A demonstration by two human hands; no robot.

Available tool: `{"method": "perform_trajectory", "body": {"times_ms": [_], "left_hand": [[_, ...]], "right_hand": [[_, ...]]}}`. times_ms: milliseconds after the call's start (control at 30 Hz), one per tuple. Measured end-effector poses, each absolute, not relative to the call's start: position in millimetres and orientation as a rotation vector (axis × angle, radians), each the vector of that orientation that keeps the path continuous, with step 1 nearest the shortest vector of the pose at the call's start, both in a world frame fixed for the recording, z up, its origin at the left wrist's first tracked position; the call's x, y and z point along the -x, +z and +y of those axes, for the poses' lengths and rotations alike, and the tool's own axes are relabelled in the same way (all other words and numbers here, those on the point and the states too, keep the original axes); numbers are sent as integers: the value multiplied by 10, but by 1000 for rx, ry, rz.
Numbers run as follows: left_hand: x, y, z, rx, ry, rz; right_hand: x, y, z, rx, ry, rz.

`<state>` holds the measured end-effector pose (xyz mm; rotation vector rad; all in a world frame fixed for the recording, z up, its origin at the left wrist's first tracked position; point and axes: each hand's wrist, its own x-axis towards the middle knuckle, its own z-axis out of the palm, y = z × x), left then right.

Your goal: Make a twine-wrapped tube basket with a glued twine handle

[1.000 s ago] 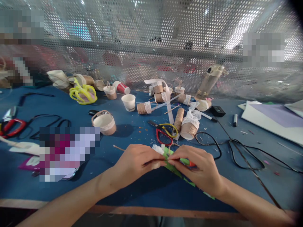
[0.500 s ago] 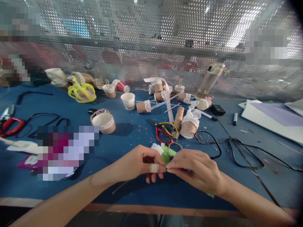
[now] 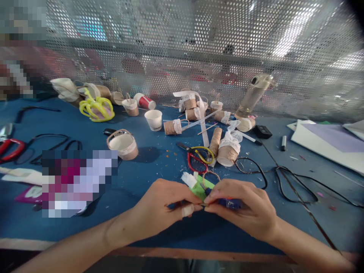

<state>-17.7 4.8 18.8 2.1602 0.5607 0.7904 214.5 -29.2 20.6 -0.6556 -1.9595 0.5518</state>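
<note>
My left hand (image 3: 170,206), with a bandage round one finger, pinches thumb and finger together near the table's front edge. My right hand (image 3: 244,210) pinches close beside it, the fingertips of both nearly meeting. Between them shows a tiny bit of a thin brownish strand (image 3: 203,205); most of it is hidden. Behind my right hand lies a blue tool (image 3: 231,203) resembling a glue gun, largely covered. Just beyond the fingers are a green sheet (image 3: 198,189), a crumpled white piece (image 3: 189,179) and a twine loop (image 3: 212,174).
Scissors (image 3: 197,167) with red and yellow handles lie ahead, beside a twine-wrapped cup with lace (image 3: 227,153). A twine-handled cup (image 3: 123,146) stands left. Black cable (image 3: 297,199) crosses the right side. A clear bottle (image 3: 253,94) leans against the perforated metal screen (image 3: 170,49).
Both hands have turned slightly, and more of the blue tool shows behind the right one. The thin strand that trailed below my left hand is no longer visible there.
</note>
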Motion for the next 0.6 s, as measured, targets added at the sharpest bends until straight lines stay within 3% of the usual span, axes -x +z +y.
{"method": "perform_trajectory", "body": {"times_ms": [267, 600], "left_hand": [[237, 182, -32, -2739, 1011, 406], [330, 179, -29, -3015, 1065, 219]], "right_hand": [[-2131, 248, -355, 603, 561, -1924], [-2089, 171, -392, 808, 686, -1787]]}}
